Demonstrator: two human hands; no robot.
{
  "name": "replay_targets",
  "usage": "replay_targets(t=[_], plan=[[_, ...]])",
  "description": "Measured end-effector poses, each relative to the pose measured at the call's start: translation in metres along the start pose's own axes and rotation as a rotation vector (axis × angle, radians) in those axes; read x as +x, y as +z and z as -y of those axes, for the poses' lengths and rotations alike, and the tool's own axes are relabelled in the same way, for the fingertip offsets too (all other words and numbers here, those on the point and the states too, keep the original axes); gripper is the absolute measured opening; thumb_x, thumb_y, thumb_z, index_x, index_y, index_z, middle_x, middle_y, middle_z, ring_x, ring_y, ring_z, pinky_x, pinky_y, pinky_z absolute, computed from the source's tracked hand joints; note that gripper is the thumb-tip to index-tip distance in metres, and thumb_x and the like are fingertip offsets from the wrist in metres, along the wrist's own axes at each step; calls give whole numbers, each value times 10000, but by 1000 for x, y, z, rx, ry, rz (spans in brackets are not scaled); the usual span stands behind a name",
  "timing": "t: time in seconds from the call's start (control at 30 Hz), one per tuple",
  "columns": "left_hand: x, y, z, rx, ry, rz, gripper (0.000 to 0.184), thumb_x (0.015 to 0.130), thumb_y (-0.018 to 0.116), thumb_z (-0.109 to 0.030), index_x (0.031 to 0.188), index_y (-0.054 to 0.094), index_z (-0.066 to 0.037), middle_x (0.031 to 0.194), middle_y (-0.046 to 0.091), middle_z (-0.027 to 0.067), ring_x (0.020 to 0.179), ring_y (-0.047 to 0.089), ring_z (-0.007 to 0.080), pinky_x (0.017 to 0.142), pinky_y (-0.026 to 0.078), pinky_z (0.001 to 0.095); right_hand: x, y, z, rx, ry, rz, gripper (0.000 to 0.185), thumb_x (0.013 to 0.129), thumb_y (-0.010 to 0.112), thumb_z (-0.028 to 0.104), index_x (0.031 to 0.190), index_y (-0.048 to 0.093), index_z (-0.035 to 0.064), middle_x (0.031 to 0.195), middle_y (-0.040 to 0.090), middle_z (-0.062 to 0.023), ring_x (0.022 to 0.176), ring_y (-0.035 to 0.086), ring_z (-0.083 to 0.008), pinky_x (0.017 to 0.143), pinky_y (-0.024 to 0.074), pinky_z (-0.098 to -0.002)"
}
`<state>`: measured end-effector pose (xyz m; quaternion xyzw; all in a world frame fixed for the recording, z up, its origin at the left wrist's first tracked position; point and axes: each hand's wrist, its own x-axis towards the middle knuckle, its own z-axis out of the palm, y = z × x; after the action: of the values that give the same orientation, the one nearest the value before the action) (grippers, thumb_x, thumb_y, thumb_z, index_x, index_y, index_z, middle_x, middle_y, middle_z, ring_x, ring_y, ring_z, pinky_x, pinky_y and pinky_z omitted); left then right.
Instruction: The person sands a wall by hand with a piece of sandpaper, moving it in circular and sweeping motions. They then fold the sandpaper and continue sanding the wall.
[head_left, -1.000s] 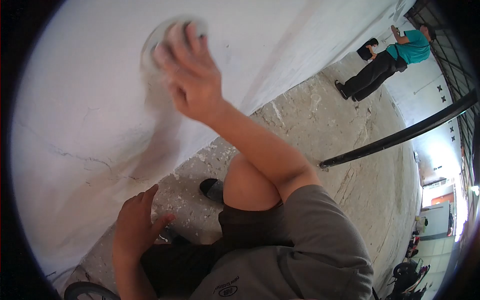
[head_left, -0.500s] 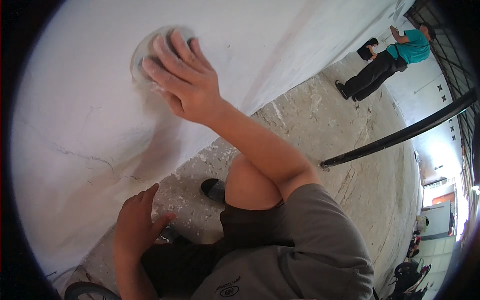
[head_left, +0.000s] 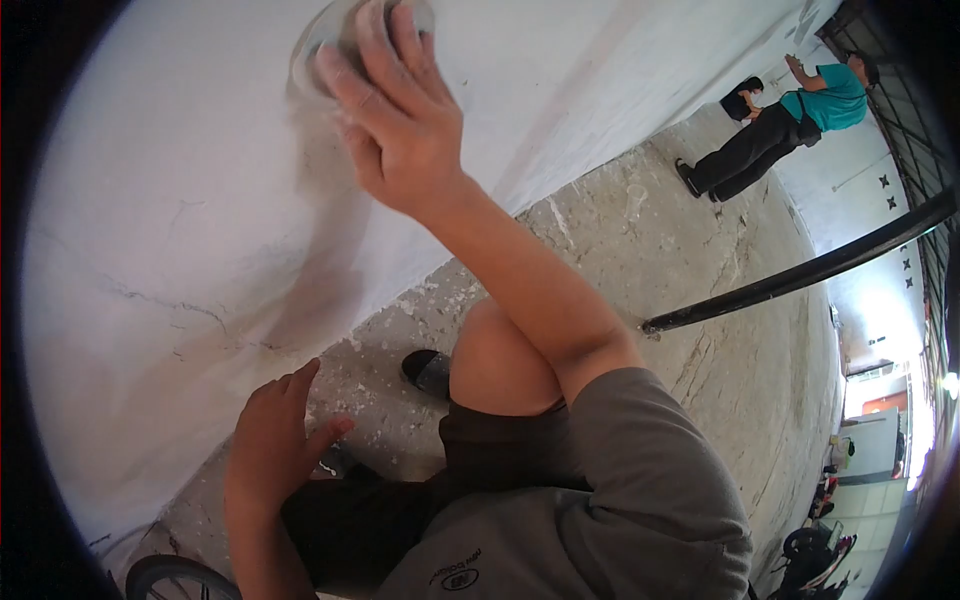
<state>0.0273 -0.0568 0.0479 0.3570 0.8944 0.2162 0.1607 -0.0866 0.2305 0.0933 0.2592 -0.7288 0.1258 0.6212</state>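
Observation:
My right hand (head_left: pixel 405 120) is raised at the top of the head view, its fingers curled over a round, pale disc (head_left: pixel 312 50) that lies against the white wall (head_left: pixel 180 150). Much of the disc is hidden behind the fingers, which look dusty. Lower left, my left hand (head_left: pixel 285 430) hangs beside the wall's base with thumb and fingers apart, holding nothing. Thin cracks run across the lower part of the wall between the two hands.
A black pole (head_left: pixel 800 270) slants over the concrete floor (head_left: pixel 600 250) at the right. Farther off stands a person in a teal shirt (head_left: pixel 835 100), with another person low beside the wall. A wheel (head_left: pixel 175 578) shows at the bottom left, a motorcycle (head_left: pixel 810 560) at the bottom right.
My right hand and the disc moved slightly left and down along the wall, then back up and to the right. My left hand has stayed nearly still.

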Motion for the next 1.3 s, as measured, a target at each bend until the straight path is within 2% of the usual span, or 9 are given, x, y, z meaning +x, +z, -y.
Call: replay_targets(t=[0.1,0.17,0.3,0.6,0.7,0.93,1.0,1.1,1.3], plan=[[0,3,4,18,1,-13,741,845,770,-404,1399,512,17,1184,656,236,1111,606,426,971,475,484,-15,5,16,55,21,39,472,767,674,110,1235,717,154,1383,609,-199,1316,531,-466,1012,474,-590],[0,3,5,27,5,-20,747,844,771,-407,1401,511,18,1182,656,235,1108,607,425,968,477,484,-18,6,18,37,-135,140,447,799,675,115,1241,718,161,1385,615,-182,1331,531,-441,1035,463,-572],[1,-2,-2,-22,-56,26,746,827,796,-370,1415,512,-9,1241,650,225,1169,593,417,1014,459,477,1,2,4,6,-22,14,418,835,664,149,1249,715,158,1381,621,-175,1339,531,-420,1041,460,-562],[1,0,0,-22,-86,36,752,807,822,-331,1428,515,-40,1280,649,211,1218,581,409,1044,449,472,-8,1,8,37,-89,144,437,806,676,134,1241,717,143,1401,596,-195,1324,527,-453,1055,431,-594],[0,-1,-2,-20,-52,22,742,824,800,-369,1409,521,-11,1249,653,228,1187,589,423,1022,460,478,6,-1,4,-26,-4,3,460,794,682,123,1252,710,140,1422,584,-187,1330,522,-452,1047,433,-605],[0,0,4,-15,6,4,734,852,765,-408,1395,518,18,1199,656,250,1141,598,441,993,467,488,-23,3,18,153,20,160,489,784,675,95,1270,702,143,1415,592,-183,1351,507,-456,1066,429,-611],[0,1,4,-13,8,-9,730,854,765,-407,1393,517,18,1190,658,251,1133,599,443,992,465,487,-5,-2,7,-15,-46,88,413,814,719,200,1223,699,141,1413,593,-151,1330,535,-402,1026,481,-585],[1,2,5,-16,10,-17,720,859,761,-407,1386,519,20,1172,662,252,1120,601,445,992,462,488,-5,-1,3,21,29,-9,429,794,728,199,1219,709,148,1423,593,-141,1342,531,-396,1024,490,-588],[3,2,13,-4,10,-42,701,877,736,-423,1370,523,26,1147,670,249,1091,615,435,963,479,481,-22,5,8,36,5,103,494,761,682,70,1248,710,149,1421,588,-163,1346,520,-419,1038,479,-582]])
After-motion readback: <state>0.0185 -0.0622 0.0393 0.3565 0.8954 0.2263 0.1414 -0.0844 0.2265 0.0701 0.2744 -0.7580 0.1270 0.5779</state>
